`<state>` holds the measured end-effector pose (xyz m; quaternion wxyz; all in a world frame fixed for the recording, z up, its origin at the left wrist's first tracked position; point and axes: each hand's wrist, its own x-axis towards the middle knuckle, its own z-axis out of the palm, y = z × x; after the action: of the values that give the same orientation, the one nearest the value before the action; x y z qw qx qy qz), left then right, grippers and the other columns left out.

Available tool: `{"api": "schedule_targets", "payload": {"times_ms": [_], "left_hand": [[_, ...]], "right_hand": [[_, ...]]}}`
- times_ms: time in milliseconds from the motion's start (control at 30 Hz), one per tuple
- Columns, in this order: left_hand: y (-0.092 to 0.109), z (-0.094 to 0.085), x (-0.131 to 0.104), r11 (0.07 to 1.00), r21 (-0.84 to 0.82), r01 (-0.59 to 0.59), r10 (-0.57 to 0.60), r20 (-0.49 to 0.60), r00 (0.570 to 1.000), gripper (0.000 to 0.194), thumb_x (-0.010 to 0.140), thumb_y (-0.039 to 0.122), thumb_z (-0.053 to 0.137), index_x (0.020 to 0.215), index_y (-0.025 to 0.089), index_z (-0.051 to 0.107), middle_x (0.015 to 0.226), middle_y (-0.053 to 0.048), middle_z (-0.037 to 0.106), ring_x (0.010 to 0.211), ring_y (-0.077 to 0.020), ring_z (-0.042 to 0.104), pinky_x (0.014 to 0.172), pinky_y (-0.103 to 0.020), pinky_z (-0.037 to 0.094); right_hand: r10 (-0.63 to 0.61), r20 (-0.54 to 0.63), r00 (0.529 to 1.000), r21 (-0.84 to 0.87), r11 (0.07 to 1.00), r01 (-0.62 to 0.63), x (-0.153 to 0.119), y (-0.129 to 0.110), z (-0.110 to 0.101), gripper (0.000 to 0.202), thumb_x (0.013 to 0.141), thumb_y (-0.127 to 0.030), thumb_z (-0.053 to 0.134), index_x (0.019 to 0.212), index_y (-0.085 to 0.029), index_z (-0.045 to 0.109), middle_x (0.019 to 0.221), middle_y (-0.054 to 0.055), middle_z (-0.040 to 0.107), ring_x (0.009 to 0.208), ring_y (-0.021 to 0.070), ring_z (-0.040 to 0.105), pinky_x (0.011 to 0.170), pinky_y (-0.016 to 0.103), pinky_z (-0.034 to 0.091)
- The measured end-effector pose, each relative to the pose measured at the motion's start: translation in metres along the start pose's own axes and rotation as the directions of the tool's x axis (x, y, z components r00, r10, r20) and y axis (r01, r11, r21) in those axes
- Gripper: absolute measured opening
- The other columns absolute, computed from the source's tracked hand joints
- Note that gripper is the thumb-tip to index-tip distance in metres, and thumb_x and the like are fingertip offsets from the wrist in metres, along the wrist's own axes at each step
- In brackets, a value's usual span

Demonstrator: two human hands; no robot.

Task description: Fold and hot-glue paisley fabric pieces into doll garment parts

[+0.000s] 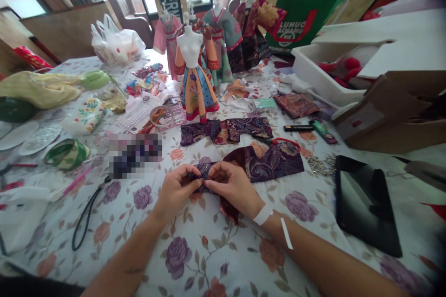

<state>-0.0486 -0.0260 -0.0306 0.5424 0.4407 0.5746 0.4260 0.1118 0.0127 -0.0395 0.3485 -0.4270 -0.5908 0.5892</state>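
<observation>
My left hand and my right hand meet at the middle of the table, thumbs and fingertips pinching the left end of a dark purple paisley fabric piece. Its right part lies flat on the tablecloth, and a brown-red underside hangs below my right wrist. The fingers hide the pinched edge. Just beyond lies a second paisley piece with a patterned brown middle. Red-handled scissors rest between the two pieces, partly covered. Strips of white tape stick to my right wrist and forearm.
Small dress forms in costumes, one with an orange and blue skirt, stand behind. At right are a black tablet, a pile of metal pins or clips, and a cardboard box. A green tape roll lies left.
</observation>
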Motion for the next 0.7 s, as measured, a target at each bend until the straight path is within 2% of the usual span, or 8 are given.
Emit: {"api": "schedule_targets", "payload": {"times_ms": [133,300,533,700], "left_hand": [[-0.0008,0.0008,-0.0008,1.0,0.002,-0.009,0.009,-0.017,1.0,0.021,0.072,0.028,0.068,0.084,0.016,0.056,0.064,0.003,0.059,0.043,-0.0077,0.054,0.043,-0.021,0.049],[-0.0022,0.0013,-0.001,1.0,0.01,0.008,-0.008,-0.035,0.999,0.022,0.071,0.028,0.069,0.083,0.016,0.056,0.062,0.003,0.057,0.044,-0.0089,0.055,0.043,-0.022,0.05],[-0.0025,0.0005,0.0003,1.0,-0.02,0.003,-0.003,0.012,1.0,0.019,0.073,0.027,0.069,0.082,0.016,0.056,0.062,0.004,0.056,0.042,-0.0075,0.054,0.043,-0.02,0.047],[-0.0016,-0.0002,-0.0002,0.999,-0.037,-0.032,0.034,0.047,0.998,0.017,0.073,0.024,0.069,0.08,0.015,0.057,0.062,0.003,0.055,0.045,-0.0068,0.052,0.043,-0.019,0.044]], "right_hand": [[0.007,-0.009,1.0,0.03,1.0,-0.007,-0.0003,0.0007,0.0,0.014,0.067,-0.02,0.066,0.072,-0.018,0.053,0.065,-0.002,0.058,0.059,0.0113,0.056,0.054,0.021,0.043],[0.035,-0.036,0.999,0.062,0.998,-0.033,-0.0012,0.0018,0.0007,0.019,0.068,-0.021,0.066,0.071,-0.019,0.047,0.068,0.0,0.064,0.06,0.0126,0.059,0.055,0.022,0.043],[0.051,-0.061,0.997,0.082,0.996,-0.046,-0.0027,-0.0002,0.0012,0.021,0.067,-0.022,0.066,0.069,-0.02,0.045,0.065,-0.001,0.064,0.058,0.0122,0.057,0.052,0.021,0.041],[0.093,-0.035,0.995,0.179,0.98,-0.086,-0.0022,-0.0012,-0.0001,0.023,0.063,-0.018,0.069,0.072,-0.019,0.048,0.063,-0.002,0.062,0.056,0.0105,0.056,0.052,0.02,0.041]]}}
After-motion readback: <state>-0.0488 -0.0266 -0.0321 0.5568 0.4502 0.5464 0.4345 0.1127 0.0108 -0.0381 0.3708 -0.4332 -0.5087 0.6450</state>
